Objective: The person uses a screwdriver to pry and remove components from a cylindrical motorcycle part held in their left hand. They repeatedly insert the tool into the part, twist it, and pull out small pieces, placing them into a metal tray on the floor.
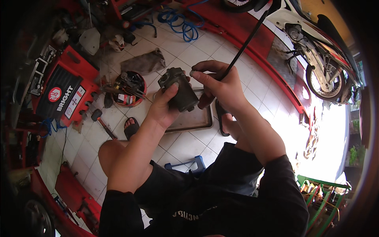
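Above the floor, my left hand [165,108] is wrapped round a dark, greasy cylindrical metal part [184,93] with a lugged upper end, held slightly tilted. To its right, my right hand [221,83] is closed round a long thin black rod [248,40], which slants away to the upper right. The right thumb and forefinger come close together near the part's upper right side; whether anything small is between them I cannot tell. Beneath the hands, a dark-rimmed shallow tray [192,127] lies on the tiles, partly hidden by my hands and the part.
Left of the tray stand a round red container of tools [130,87] and a hammer [103,124]. A dirty cloth [143,62] and coiled blue hose [183,24] lie farther off. A red machine [65,89] is at left, a motorcycle [321,59] at far right, a blue stool [185,162] close to me.
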`<action>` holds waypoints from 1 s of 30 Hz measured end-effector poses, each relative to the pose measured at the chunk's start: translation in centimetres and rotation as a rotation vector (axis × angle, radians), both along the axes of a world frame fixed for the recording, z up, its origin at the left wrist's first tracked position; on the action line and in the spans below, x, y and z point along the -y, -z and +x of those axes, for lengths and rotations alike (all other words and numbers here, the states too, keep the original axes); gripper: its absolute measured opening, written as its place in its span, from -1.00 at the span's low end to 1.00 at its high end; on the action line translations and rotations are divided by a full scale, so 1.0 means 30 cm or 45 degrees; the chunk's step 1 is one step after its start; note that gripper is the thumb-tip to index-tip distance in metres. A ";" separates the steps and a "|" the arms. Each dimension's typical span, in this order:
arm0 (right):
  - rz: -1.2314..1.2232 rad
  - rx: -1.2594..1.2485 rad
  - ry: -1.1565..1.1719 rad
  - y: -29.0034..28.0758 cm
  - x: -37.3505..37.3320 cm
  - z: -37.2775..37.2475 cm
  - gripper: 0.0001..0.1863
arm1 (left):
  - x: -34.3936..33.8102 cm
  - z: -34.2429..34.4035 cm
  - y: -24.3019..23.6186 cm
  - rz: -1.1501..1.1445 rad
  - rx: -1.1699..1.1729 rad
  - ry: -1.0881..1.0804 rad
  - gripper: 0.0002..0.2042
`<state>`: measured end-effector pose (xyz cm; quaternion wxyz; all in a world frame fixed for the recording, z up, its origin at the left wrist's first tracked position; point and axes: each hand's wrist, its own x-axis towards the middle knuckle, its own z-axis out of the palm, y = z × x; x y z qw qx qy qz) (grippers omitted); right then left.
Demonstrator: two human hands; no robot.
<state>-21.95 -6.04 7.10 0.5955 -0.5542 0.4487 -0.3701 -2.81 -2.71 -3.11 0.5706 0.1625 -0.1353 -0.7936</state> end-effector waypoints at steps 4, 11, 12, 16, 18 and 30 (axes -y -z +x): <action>-0.091 0.056 -0.073 0.000 0.005 -0.003 -0.68 | -0.032 -0.017 0.021 -0.161 -0.127 0.107 -0.27; -0.371 -0.038 -0.114 -0.006 -0.008 -0.047 -0.77 | -0.065 -0.043 -0.063 -0.172 0.264 0.118 -0.25; -0.460 0.011 -0.125 0.012 -0.001 -0.045 -0.78 | -0.063 -0.035 -0.053 -0.190 0.203 0.095 -0.30; -0.664 -0.069 -0.203 0.031 0.011 -0.052 -0.80 | -0.038 -0.013 -0.062 -0.215 0.128 -0.012 -0.42; -0.715 -0.164 -0.264 0.029 0.006 -0.050 -0.80 | -0.045 -0.019 -0.087 -0.150 0.302 -0.124 -0.42; -0.986 -0.137 -0.245 0.074 0.031 0.014 -0.75 | -0.051 -0.007 -0.085 -0.058 0.444 -0.191 -0.47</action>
